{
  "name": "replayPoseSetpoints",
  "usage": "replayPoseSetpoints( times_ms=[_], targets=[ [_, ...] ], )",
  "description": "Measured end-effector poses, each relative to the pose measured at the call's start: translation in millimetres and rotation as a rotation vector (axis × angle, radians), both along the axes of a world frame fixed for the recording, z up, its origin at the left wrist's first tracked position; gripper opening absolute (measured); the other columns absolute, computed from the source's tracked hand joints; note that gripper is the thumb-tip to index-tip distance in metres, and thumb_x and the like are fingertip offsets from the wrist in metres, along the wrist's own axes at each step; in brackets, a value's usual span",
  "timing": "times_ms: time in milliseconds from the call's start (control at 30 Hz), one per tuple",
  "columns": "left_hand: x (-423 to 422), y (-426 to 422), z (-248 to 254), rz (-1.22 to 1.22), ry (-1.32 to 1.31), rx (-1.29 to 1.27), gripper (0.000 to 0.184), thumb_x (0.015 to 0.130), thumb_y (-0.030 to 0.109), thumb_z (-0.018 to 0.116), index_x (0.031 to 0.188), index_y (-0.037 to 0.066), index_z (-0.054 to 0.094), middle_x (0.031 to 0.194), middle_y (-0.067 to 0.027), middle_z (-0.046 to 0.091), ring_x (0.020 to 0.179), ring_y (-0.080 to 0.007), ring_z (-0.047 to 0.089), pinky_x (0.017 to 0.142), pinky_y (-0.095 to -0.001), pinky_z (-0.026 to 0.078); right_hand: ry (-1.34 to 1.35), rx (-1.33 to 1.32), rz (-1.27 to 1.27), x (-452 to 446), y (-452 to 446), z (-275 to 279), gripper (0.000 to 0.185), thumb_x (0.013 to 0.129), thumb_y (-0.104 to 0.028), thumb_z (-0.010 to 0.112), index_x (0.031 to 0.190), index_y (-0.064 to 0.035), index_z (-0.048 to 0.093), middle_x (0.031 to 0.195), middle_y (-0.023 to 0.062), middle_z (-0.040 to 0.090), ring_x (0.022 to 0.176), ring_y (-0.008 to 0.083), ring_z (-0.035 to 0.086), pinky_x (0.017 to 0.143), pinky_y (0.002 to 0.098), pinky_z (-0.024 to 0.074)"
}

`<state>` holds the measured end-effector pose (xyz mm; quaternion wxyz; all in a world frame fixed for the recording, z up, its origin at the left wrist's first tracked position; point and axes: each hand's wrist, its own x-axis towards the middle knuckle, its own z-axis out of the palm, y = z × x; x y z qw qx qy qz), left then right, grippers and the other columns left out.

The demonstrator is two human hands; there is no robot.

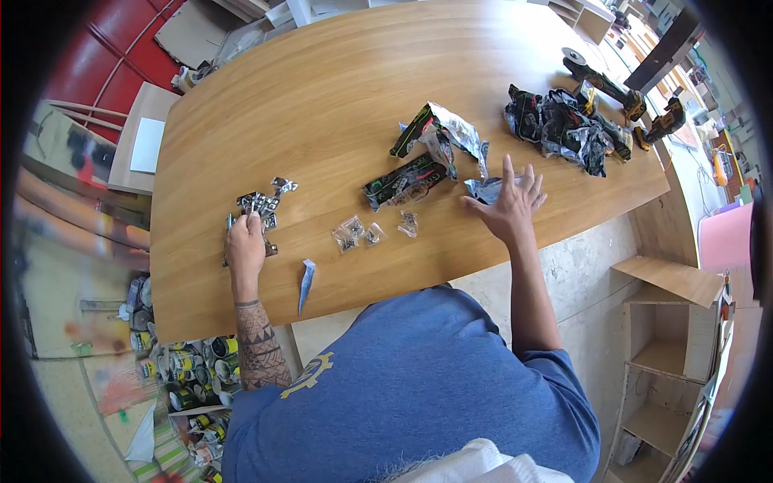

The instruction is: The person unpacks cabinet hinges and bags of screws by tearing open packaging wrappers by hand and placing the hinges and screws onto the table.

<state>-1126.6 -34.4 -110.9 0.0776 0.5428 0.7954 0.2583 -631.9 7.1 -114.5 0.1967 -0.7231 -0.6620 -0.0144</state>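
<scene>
My left hand (245, 241) is closed at a pile of shiny metal cabinet hinges (256, 203) on the left of the table, its fingers pinched on one of them. The hand partly hides the pile. My right hand (515, 200) is open, fingers spread, over a torn silvery wrapper piece (483, 191) near the front edge; it holds nothing. Left of it lie torn black plastic packages (407, 179) with silvery insides. Small clear bags of metal hardware (349, 233) lie between my hands. A narrow bluish strip of wrapper (307, 283) lies right of my left hand.
The wooden table (322, 105) fills the middle. Crumpled black packaging (564, 125) lies at its right end, beside cordless power tools (604, 80). Several paint cans (189, 370) stand below the left edge. A wooden shelf unit (660, 354) stands at the lower right.
</scene>
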Motion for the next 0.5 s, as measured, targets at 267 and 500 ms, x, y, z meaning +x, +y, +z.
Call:
replayPoseSetpoints(
  times_ms=[267, 500],
  targets=[
    [0, -10, 11, 0.126, -0.008, -0.091, 0.047, 0.105, 0.040, 0.059, 0.087, -0.001, 0.074, 0.081, -0.0184, 0.076, 0.081, -0.0390, 0.073, 0.079, -0.0502, 0.054, 0.170, 0.014, 0.177, 31, 34, -59, 0.107, 0.073, -0.047, 0.093, 0.162, -0.0136, 0.043, 0.165, 0.0338, 0.029, 0.152, 0.0544, 0.028, 0.126, 0.0607, 0.0249],
    [17, -13, 22, 0.130, -0.107, 0.142, 0.044, 0.103, 0.042, 0.066, 0.100, -0.001, 0.074, 0.084, -0.0150, 0.076, 0.080, -0.0315, 0.073, 0.076, -0.0457, 0.055, 0.272, 0.146, 0.266, 42, 62, -5, 0.098, 0.078, -0.041, 0.093, 0.161, -0.0153, 0.046, 0.160, 0.0261, 0.044, 0.148, 0.0466, 0.039, 0.124, 0.0558, 0.0320]
  ],
)
